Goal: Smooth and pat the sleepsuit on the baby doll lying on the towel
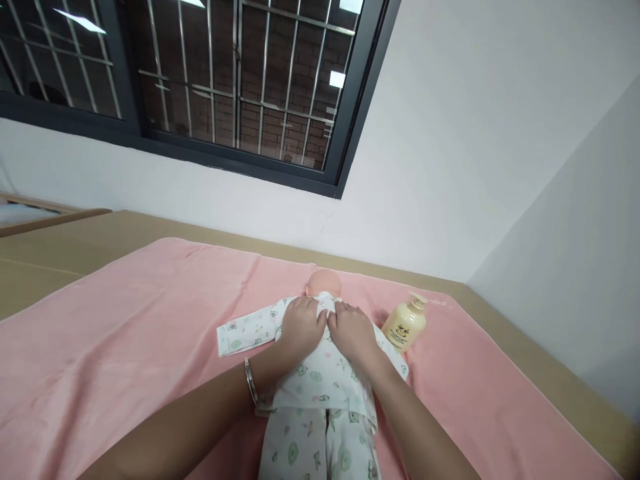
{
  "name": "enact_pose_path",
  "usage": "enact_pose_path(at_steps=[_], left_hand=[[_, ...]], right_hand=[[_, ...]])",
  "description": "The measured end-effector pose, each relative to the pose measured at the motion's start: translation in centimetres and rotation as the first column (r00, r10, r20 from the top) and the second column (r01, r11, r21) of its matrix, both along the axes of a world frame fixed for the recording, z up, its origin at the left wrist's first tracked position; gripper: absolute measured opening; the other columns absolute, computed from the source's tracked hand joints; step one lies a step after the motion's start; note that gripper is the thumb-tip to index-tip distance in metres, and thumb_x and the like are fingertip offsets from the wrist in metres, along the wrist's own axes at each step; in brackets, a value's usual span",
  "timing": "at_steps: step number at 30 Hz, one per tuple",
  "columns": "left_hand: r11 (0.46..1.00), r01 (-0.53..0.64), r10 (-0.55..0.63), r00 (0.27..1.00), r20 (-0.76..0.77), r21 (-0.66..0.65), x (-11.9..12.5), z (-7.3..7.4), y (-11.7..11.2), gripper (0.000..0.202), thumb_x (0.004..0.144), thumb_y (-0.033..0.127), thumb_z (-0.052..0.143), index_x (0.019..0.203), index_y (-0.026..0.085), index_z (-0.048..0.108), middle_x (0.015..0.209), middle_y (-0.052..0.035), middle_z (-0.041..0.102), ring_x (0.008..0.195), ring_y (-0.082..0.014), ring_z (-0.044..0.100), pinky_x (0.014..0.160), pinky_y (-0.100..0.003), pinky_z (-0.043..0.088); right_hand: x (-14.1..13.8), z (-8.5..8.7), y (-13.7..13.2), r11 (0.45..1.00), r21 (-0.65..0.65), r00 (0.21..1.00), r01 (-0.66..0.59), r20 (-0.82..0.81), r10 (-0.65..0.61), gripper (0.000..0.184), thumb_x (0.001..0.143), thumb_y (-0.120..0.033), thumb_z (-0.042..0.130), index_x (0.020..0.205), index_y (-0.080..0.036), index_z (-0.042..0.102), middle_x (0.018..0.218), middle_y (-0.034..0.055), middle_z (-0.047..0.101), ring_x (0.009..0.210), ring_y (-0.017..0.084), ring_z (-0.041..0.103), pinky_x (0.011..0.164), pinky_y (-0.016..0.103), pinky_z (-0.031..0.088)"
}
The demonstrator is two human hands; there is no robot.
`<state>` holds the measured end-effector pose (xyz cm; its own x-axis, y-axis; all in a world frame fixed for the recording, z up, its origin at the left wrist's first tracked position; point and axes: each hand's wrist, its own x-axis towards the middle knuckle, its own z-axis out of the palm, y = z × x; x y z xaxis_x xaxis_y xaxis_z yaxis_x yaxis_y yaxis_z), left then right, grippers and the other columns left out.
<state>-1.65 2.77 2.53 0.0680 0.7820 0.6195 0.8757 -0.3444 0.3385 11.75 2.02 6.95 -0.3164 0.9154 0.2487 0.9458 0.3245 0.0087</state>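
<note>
A baby doll [324, 283] lies on a pink blanket [150, 313], its bald head toward the wall and no face showing. It wears a white printed top [320, 380] and matching trousers [295, 443]. My left hand [303, 325] rests flat on the upper left of the top, fingers over the shoulder. Beside it, my right hand [353, 330] lies flat on the upper right, the two thumbs close together. One sleeve [249, 331] stretches out to the left; the other is partly hidden under my right arm. A silver bracelet circles my left wrist.
A pale yellow pump bottle [406, 325] stands tilted in view on the blanket, just right of the doll's right-hand sleeve. Behind the tan padded surface [125, 230] rises a white wall [425, 167] with a dark-framed, barred window [240, 80].
</note>
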Motion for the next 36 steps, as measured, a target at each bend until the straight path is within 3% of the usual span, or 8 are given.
enact_pose_path(at_steps=[4,8,23,29,32,36], left_hand=[[0.993,0.012,-0.008,0.999,-0.037,0.115,0.1,-0.1,-0.3,0.023,0.093,0.023,0.045,0.079,0.017,0.062,0.081,-0.0080,0.067,0.084,-0.0243,0.061,0.081,-0.040,0.045],[0.989,-0.004,0.003,1.000,0.009,0.149,0.1,-0.2,-0.4,0.019,0.091,0.022,0.048,0.079,0.018,0.062,0.083,-0.0083,0.067,0.084,-0.0238,0.061,0.080,-0.039,0.046],[0.996,0.080,-0.082,0.996,0.031,0.041,-0.1,-0.8,0.3,0.020,0.091,0.021,0.045,0.099,0.017,0.063,0.102,-0.0104,0.067,0.102,-0.0255,0.058,0.090,-0.041,0.048],[0.994,0.087,-0.084,0.995,0.045,-0.065,-0.4,-0.7,1.1,0.025,0.090,0.027,0.048,0.110,0.017,0.060,0.109,-0.0097,0.066,0.102,-0.0261,0.059,0.091,-0.041,0.046],[0.993,0.119,-0.118,0.992,0.046,-0.017,-0.4,-0.8,0.9,0.022,0.091,0.025,0.046,0.105,0.018,0.062,0.106,-0.0086,0.067,0.100,-0.0241,0.060,0.091,-0.039,0.047],[0.996,0.081,-0.081,0.997,0.013,0.043,-0.2,-0.8,0.4,0.023,0.093,0.023,0.042,0.087,0.019,0.064,0.094,-0.0092,0.068,0.094,-0.0237,0.061,0.088,-0.039,0.048]], right_hand=[[1.0,-0.5,1.2,0.997,-0.034,0.988,-0.074,-0.138,0.068,0.032,0.096,-0.023,0.036,0.118,-0.014,0.056,0.123,0.0127,0.062,0.111,0.022,0.055,0.093,0.030,0.033],[1.0,-0.8,1.1,0.998,-0.028,0.988,-0.053,-0.145,0.048,0.033,0.096,-0.024,0.034,0.119,-0.013,0.055,0.120,0.0132,0.063,0.110,0.023,0.054,0.093,0.031,0.032],[1.0,-0.2,0.9,0.996,-0.068,0.982,-0.060,-0.182,0.047,0.034,0.095,-0.024,0.037,0.121,-0.014,0.056,0.118,0.0122,0.063,0.105,0.022,0.055,0.088,0.030,0.035],[-0.4,0.3,-0.7,0.998,-0.038,0.995,0.054,-0.080,-0.057,0.034,0.097,-0.026,0.036,0.101,-0.012,0.066,0.104,0.0156,0.068,0.101,0.026,0.057,0.085,0.032,0.037],[-0.5,0.5,-0.6,0.996,-0.045,0.995,0.073,-0.070,-0.076,0.035,0.097,-0.025,0.036,0.095,-0.012,0.068,0.101,0.0163,0.069,0.099,0.026,0.059,0.086,0.032,0.037],[0.5,0.7,0.8,0.994,-0.108,0.987,0.011,-0.160,-0.028,0.031,0.095,-0.026,0.039,0.104,-0.013,0.065,0.111,0.0130,0.067,0.100,0.022,0.059,0.087,0.029,0.037]])
